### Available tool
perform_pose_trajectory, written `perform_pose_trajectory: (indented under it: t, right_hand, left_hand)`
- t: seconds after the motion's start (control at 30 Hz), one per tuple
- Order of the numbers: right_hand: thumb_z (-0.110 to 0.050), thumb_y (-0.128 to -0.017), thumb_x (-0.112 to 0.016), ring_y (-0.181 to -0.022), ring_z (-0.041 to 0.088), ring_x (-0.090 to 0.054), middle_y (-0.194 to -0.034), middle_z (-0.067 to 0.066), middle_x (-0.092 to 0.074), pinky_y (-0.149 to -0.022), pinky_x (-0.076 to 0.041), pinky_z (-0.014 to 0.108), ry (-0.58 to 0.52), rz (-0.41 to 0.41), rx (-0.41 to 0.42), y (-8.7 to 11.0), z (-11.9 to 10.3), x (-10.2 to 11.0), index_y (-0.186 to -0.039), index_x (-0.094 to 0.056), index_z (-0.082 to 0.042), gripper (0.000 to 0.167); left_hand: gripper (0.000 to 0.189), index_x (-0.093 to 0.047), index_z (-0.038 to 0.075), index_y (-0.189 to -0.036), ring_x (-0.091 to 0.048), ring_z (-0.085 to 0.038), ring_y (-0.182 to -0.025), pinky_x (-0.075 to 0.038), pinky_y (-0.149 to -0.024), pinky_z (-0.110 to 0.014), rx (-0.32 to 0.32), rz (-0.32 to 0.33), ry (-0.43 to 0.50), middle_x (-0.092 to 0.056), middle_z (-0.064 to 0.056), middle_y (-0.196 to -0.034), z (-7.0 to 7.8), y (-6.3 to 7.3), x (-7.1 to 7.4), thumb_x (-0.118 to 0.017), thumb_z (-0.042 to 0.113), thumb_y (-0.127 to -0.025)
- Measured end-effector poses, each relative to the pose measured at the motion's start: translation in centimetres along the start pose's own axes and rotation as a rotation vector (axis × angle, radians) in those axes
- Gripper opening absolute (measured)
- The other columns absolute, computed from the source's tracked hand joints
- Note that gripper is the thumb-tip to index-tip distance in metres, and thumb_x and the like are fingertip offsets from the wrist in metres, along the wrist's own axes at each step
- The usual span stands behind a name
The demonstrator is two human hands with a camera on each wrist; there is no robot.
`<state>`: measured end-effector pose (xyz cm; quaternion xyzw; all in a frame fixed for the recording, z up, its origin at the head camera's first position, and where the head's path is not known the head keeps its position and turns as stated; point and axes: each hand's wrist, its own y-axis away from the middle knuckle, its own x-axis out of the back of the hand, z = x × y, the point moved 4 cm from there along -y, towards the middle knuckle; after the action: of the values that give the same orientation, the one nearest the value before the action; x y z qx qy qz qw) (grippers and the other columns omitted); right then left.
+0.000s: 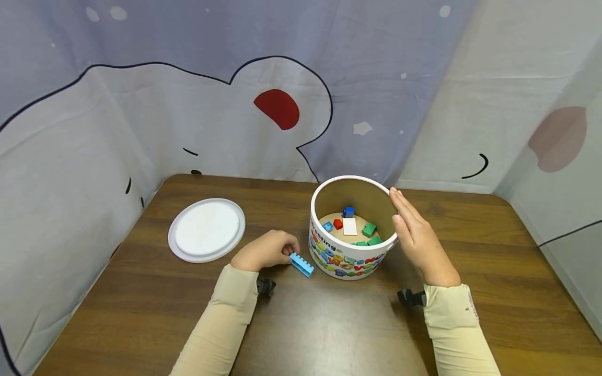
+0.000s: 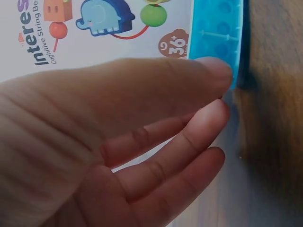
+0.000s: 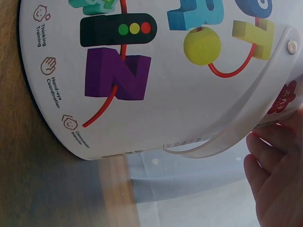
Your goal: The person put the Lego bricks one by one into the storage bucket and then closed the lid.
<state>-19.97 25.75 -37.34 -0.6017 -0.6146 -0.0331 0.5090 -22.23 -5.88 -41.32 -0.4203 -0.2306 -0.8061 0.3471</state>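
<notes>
My left hand (image 1: 270,251) pinches the end of a long light blue toy building block (image 1: 301,265) between thumb and fingers, low over the table just left of a round printed bucket (image 1: 349,266). In the left wrist view, the thumb lies on the hollow side of the block (image 2: 215,28), with the bucket's printed wall behind. My right hand (image 1: 420,243) rests against the bucket's right rim, fingers straight. Inside the bucket are a blue block (image 1: 348,212), a red block (image 1: 338,224), a white piece (image 1: 349,226) and several green blocks (image 1: 369,230).
A round white lid (image 1: 207,230) lies on the brown wooden table (image 1: 338,329), left of the bucket. The bucket's pale plastic handle (image 3: 236,130) hangs along its side near my right hand. A patterned cloth (image 1: 211,120) hangs behind the table.
</notes>
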Motion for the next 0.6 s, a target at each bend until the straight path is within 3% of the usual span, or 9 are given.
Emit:
perform_pose_trajectory:
  t: [0.33,0.6]
  right_hand:
    - [-0.013,-0.107,-0.044,-0.148,0.034,-0.034,-0.160,0.013,-0.038,-0.121,-0.021,0.026,0.012,-0.007,-0.007,0.0,0.0,0.0,-0.156,-0.039,-0.006,0.049]
    - [-0.017,-0.108,-0.043,-0.148,0.032,-0.033,-0.160,0.012,-0.038,-0.121,-0.020,0.022,0.018,-0.012,-0.005,0.0,0.0,0.0,-0.156,-0.039,-0.005,0.049]
  left_hand:
    - [0.011,-0.072,0.007,-0.094,-0.061,-0.012,-0.082,-0.053,-0.077,-0.024,-0.052,0.062,0.044,-0.068,-0.002,-0.090,0.9,0.3,1.0,-0.073,-0.003,-0.088]
    - [0.012,-0.072,0.006,-0.098,-0.063,-0.012,-0.087,-0.055,-0.081,-0.026,-0.090,0.134,0.095,-0.068,-0.001,-0.093,1.9,0.8,2.3,-0.072,-0.001,-0.089]
